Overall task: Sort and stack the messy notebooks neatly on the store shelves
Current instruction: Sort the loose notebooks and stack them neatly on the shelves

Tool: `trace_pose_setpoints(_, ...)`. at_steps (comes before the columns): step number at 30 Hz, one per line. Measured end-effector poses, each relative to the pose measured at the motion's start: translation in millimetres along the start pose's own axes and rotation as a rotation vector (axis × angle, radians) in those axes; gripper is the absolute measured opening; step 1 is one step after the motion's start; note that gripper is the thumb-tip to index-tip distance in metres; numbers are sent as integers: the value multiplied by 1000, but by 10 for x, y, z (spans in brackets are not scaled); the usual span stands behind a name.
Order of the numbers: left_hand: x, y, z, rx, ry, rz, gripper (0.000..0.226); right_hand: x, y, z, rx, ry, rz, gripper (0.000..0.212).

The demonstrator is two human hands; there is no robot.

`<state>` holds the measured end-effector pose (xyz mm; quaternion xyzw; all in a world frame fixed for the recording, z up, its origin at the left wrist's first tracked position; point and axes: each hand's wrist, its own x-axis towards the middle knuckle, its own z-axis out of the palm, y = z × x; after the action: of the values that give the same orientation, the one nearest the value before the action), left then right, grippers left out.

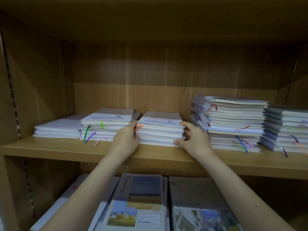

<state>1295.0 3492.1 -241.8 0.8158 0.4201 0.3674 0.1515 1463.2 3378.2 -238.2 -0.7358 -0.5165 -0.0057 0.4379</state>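
While the left hand [127,139] and right hand [193,139] clasp the middle notebook stack [160,130] on the shelf [50,147], uneven squeezing could skew it toward three o'clock into the tall pile [233,124].

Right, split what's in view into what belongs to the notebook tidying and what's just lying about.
Part of the job:
- middle stack, held between left hand and right hand
- stack on its left
- flat pile at far left
- tall stack
- grey stack at far right
- shelf

Lying about:
- picture-cover books on the lower shelf
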Motion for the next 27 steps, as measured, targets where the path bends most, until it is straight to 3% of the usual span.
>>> trace_pose_setpoints(4,4,-45,-103,-134,-172,18,70,21,9,-38,-107,-124,-14,86)
trace_pose_setpoints(11,-3,-26,-68,-180,-88,-1,67,50,31,-6,-117,-28,-30,79)
trace_pose_setpoints(21,-53,-8,73,48,108,65,39,19,-4,25,-206,30,-29,73)
trace_pose_setpoints(27,-90,-14,1,-106,9,71,76,6,69,-20,-54,59,40,76)
